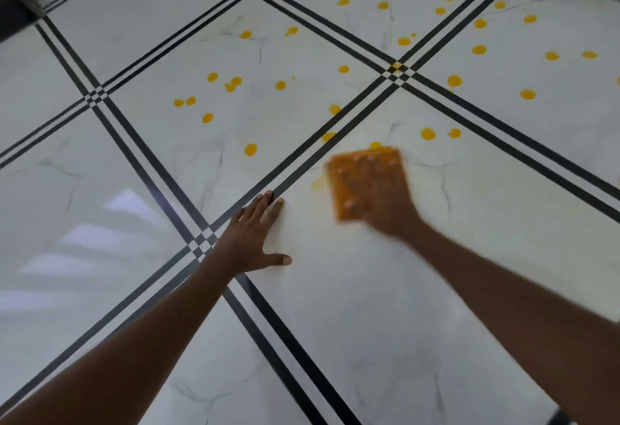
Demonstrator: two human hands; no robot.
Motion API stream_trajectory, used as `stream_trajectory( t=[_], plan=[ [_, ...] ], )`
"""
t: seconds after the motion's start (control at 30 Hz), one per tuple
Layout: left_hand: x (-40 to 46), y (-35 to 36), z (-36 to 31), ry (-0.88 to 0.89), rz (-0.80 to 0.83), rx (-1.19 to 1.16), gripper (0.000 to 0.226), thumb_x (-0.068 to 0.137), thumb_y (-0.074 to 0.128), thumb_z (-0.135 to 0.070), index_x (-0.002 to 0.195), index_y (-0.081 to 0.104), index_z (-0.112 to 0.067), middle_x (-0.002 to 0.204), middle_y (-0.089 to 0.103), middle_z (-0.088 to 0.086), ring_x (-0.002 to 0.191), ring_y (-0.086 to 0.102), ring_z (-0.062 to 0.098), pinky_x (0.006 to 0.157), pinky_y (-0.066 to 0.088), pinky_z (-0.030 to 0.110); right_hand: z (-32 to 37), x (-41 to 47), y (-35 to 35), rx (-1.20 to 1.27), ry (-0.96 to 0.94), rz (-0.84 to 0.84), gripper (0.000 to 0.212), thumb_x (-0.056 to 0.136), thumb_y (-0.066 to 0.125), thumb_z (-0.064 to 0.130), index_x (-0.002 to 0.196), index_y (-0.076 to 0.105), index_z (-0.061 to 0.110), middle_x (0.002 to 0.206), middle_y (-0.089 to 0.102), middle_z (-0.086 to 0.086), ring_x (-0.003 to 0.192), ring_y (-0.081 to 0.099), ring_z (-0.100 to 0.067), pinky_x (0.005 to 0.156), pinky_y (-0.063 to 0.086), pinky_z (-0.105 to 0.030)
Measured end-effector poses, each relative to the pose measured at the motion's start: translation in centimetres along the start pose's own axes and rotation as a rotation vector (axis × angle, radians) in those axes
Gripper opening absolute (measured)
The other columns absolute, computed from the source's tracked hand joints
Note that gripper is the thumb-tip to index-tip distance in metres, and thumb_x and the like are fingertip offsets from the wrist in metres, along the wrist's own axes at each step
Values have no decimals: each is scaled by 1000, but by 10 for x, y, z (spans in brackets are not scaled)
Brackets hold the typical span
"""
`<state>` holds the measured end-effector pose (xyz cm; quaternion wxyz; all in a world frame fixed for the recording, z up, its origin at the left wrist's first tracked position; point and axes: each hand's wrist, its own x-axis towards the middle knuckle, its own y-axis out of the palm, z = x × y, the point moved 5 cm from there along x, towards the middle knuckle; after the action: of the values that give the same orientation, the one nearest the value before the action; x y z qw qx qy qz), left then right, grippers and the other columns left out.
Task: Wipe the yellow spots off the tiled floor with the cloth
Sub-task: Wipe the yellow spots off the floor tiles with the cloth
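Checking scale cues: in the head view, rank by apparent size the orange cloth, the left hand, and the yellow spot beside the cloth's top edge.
1. Orange cloth, though blurred and partly covered by the right hand.
2. Left hand, close in size.
3. Yellow spot, clearly smallest.

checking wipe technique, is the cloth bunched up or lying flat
Flat: the orange cloth lies spread as a rectangle on the tile, right hand pressed on top with fingers spread.
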<state>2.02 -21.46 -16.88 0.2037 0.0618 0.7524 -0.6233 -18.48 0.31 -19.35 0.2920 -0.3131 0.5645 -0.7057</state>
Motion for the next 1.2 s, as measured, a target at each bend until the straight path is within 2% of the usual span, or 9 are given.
stream_trajectory(
  t=[0.17,0.3,0.4,0.53,0.63,0.77,0.87,1.03,1.2],
  plan=[
    [-3,-5,7,-74,2,-8,133,60,46,-98,160,-11,-32,168,-18,2,156,-13,26,124,3,46,8,-81,-35,17,563,-115,74,98,38,51,164,22,22,168,25,-20,153,25,-45,122,13,-68],
    [-3,-6,7,-83,35,-18,133,62,54,-95,159,-14,-34,168,-20,2,155,-15,26,124,1,47,132,-108,-18,61,69,50,77,95,43,54,164,20,28,171,18,-15,157,17,-43,126,4,-65],
    [1,-2,12,-86,46,4,134,60,52,-96,158,-16,-36,168,-22,2,155,-17,26,126,1,49,97,7,0,16,-279,61,67,99,38,57,160,33,29,166,33,-16,152,31,-43,123,19,-65],
    [2,1,12,-89,34,-6,135,59,54,-95,158,-17,-36,167,-23,1,154,-18,25,125,1,48,-52,80,-6,-181,136,-51,67,107,20,62,161,30,24,158,44,-23,141,44,-49,112,35,-67],
    [3,1,12,-90,12,-25,135,60,54,-95,158,-16,-36,167,-22,2,155,-18,26,125,1,49,-29,3,-25,-89,344,-93,68,106,16,59,164,23,23,165,32,-23,149,33,-49,119,22,-69],
    [0,-3,7,-95,34,-29,134,61,56,-94,159,-15,-35,168,-22,3,154,-19,28,126,0,50,106,-62,-8,-6,-89,104,76,97,38,58,164,20,27,171,18,-14,158,16,-42,124,10,-66],
    [1,-1,8,-91,27,-31,134,61,56,-94,158,-16,-35,167,-23,2,154,-20,27,125,-1,48,68,36,1,-79,-285,66,71,100,37,61,162,27,30,169,29,-12,156,26,-39,122,21,-64],
    [3,2,11,-92,30,-32,135,61,57,-93,157,-19,-36,166,-27,0,153,-23,25,123,-4,45,-98,85,-10,-185,238,-39,70,105,15,65,163,27,27,163,39,-18,147,33,-42,113,34,-68],
    [1,-7,3,-105,71,-13,136,64,59,-90,157,-20,-33,165,-28,4,153,-24,28,126,-1,49,53,-67,-17,-10,248,21,73,98,35,57,163,28,25,169,24,-18,155,23,-45,123,11,-67]
  ],
)
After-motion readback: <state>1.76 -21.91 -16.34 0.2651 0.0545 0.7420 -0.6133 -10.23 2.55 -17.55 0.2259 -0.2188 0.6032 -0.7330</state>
